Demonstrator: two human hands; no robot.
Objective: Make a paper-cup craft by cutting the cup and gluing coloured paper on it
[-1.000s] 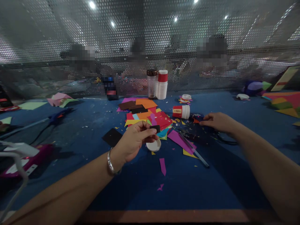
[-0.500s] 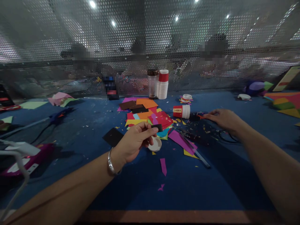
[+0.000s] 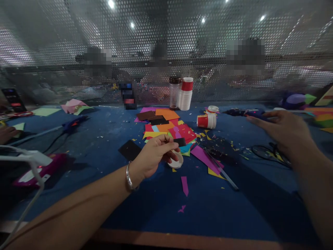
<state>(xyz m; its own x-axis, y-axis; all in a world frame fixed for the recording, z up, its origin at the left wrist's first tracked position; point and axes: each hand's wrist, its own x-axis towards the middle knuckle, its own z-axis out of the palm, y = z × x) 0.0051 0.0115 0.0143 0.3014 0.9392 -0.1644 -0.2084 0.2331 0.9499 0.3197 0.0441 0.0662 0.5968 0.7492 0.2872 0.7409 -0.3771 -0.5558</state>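
Note:
My left hand [image 3: 158, 151] pinches a small black piece of paper [image 3: 180, 142] between thumb and fingers. Just beneath those fingers lies a white paper cup lid [image 3: 176, 160]. Off to the right, my right hand [image 3: 288, 126] grips a dark blue hot glue gun [image 3: 251, 113], its nozzle pointing left and its black cord [image 3: 262, 151] looping on the table. Close to the nozzle, red and white paper cups [image 3: 206, 121] lie nested on their side. Coloured paper sheets [image 3: 166, 126] are piled beyond my left hand, and a black sheet [image 3: 129, 150] lies left of it.
A glass bottle [image 3: 174, 93] and a cup stack [image 3: 186, 95] stand by the perforated metal screen. Another glue gun [image 3: 75, 125] and a magenta power strip [image 3: 52, 170] lie left. Paper scraps and a clear glue stick [image 3: 229, 178] lie centre-right. Another person's hand [image 3: 7, 133] shows far left.
My right hand has lifted the glue gun off the table, raising it with the nozzle toward the left. My left hand keeps its hold on the black paper. The view has shifted slightly.

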